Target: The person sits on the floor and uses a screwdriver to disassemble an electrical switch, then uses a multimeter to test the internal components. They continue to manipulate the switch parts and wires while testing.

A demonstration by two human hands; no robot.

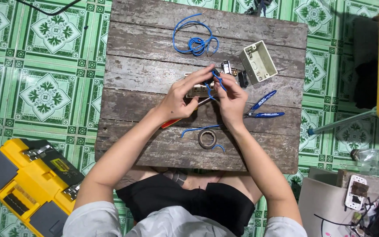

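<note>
On a low wooden plank table (145, 66), my left hand (181, 97) holds a screwdriver (172, 122) with a red handle, its shaft pointing toward a pale switch plate (198, 91) that lies under both hands. My right hand (230, 97) pinches a short blue wire (218, 80) at the plate's top edge. A small black switch module (243, 79) sits just right of my fingers.
A coil of blue wire (195, 43) lies at the far side. A beige wall box (258, 62) stands at the right, blue-handled cutters (265, 109) beside my right wrist. A tape roll (207, 138) and blue wire scraps (194, 130) lie near me. A yellow toolbox (27, 180) sits on the green tiled floor.
</note>
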